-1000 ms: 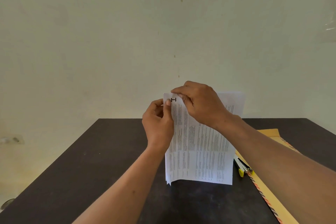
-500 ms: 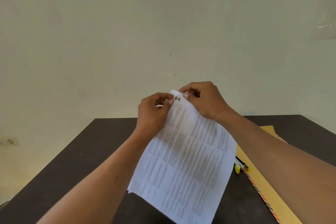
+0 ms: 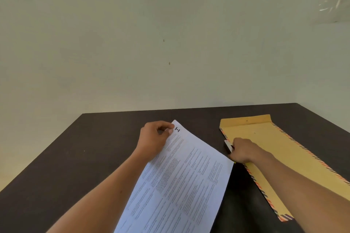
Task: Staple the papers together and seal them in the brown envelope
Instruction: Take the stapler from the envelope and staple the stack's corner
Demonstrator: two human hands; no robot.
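Observation:
The white printed papers (image 3: 180, 181) lie tilted over the dark table (image 3: 79, 157), and my left hand (image 3: 154, 141) pinches their far top corner near a printed "H". The brown envelope (image 3: 280, 153), edged with red and blue stripes, rests flat at the right with its flap end away from me. My right hand (image 3: 243, 150) is down at the envelope's left edge, its fingers closed around the stapler (image 3: 228, 145). Only the stapler's light tip and a bit of yellow under the hand show.
A plain pale wall rises behind the table's far edge. The table's left edge runs diagonally toward me. Bare dark tabletop lies to the left of my left arm and between the papers and the envelope.
The papers came down from upright in the air to lying on the table. My right hand let go of their top corner and moved right onto the stapler; my left hand kept its hold.

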